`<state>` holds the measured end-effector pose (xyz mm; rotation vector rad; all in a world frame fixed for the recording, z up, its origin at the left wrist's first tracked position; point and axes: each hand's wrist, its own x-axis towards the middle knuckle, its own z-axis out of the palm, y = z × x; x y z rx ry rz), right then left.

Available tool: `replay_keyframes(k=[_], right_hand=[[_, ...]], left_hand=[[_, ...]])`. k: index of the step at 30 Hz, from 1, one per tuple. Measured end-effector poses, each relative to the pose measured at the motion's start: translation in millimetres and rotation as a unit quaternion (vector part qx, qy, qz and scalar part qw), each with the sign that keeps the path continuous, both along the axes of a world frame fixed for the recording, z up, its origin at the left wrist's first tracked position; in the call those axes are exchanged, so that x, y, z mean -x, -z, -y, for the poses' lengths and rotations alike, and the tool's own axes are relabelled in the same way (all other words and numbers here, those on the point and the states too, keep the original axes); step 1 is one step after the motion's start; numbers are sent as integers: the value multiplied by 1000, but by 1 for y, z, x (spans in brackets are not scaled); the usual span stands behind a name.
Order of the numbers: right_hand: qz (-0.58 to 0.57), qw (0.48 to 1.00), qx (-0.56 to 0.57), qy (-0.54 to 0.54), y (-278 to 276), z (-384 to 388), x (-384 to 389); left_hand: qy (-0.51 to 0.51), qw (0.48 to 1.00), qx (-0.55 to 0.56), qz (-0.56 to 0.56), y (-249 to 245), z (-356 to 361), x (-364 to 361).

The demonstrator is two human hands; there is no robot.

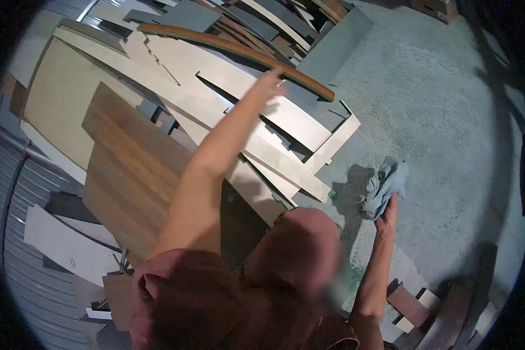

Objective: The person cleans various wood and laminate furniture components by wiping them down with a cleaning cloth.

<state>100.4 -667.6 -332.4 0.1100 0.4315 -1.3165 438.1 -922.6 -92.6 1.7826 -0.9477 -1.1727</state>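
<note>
Crumpled grey-blue cloth, one piece, sits right of centre in the head view, bunched in your right hand, with your fingers closed on it above the pale concrete floor. Your left hand is stretched toward the upper middle of the frame, its fingers at the edge of one long, curved, orange-brown strip; they are blurred, so you cannot tell whether they clamp it or only touch it. That strip runs from the upper left down to the upper middle, lying over several long white panels, which overlap too much for you to count exactly. Left of your outstretched arm you have one broad brown wood-grain panel, and beyond it, at the left, one large cream panel. One brown cardboard box stands at the upper right edge. Your one dusky-pink cap shows at lower middle.
</note>
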Motion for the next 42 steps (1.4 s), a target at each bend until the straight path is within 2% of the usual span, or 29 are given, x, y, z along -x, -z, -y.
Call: replay_keyframes(k=[1,3,5,8,9,11,13,15,17,19,21,23,25,27,28,29,30,31,32,33,34,35,36,37,39,40,42], right_hand=[[-7,1000,-3,0,2,0,-1],[-27,1000,-4,-10,8,1,-2],[-44,999,-27,-9,12,0,-4],[-64,997,-32,-18,11,-6,-9],[-73,995,-71,-6,11,-11,-11],[-58,995,-62,-43,6,-15,-15],[-78,994,-72,-32,6,-20,-21],[-108,990,-90,-34,9,-25,-24],[-121,986,-116,-24,11,-33,-22],[-171,974,-131,-66,11,-41,-18],[-157,978,-132,-45,7,-47,-21],[-148,980,-128,-26,7,-51,-22],[-159,977,-133,-54,10,-66,-15],[-149,978,-137,-58,4,-69,-8],[-206,964,-161,-55,2,-71,-5],[-263,946,-185,-48,1,-72,-1],[-386,900,-181,-85,-3,-68,8],[-503,838,-191,-97,-59,-42,14],[-520,845,-126,-8,-56,-37,26],[-595,793,-128,18,-82,-25,43],[-625,766,-104,107,-110,-15,54],[-684,720,-67,95,-139,-9,73],[-711,690,-79,112,-163,-5,84],[-717,665,23,208,-192,5,85],[-847,418,147,295,-225,27,87],[-870,329,221,292,-231,40,88],[-914,262,228,210,-260,50,61]], left_hand=[[-60,995,70,-28,-4,12,-22],[-190,974,94,-79,-17,33,-52],[-264,946,125,-142,-6,79,-87],[-125,970,170,-122,8,111,-116],[-80,969,192,-132,15,120,-122],[-126,964,197,-124,23,139,-130],[-230,958,139,-101,28,171,-147],[-245,949,159,-122,29,176,-141],[-203,960,165,-102,39,199,-166],[-180,958,177,-138,51,220,-199],[-196,952,182,-149,41,215,-185],[-117,952,213,-186,33,200,-168],[-32,951,261,-164,42,232,-206],[-21,940,286,-185,12,214,-158],[-11,927,316,-204,-6,200,-129],[-3,926,314,-210,-14,188,-109],[36,914,342,-215,-21,176,-88],[76,899,370,-221,-29,159,-61],[99,886,392,-226,-36,129,-22],[108,883,390,-237,-36,108,5],[133,876,394,-244,-34,90,26],[158,868,398,-250,-33,70,50],[128,873,391,-260,-32,45,78],[135,871,389,-267,-26,24,98],[177,855,370,-316,-14,-16,138],[151,863,352,-329,-9,-41,162],[138,881,306,-334,-1,-89,200]])
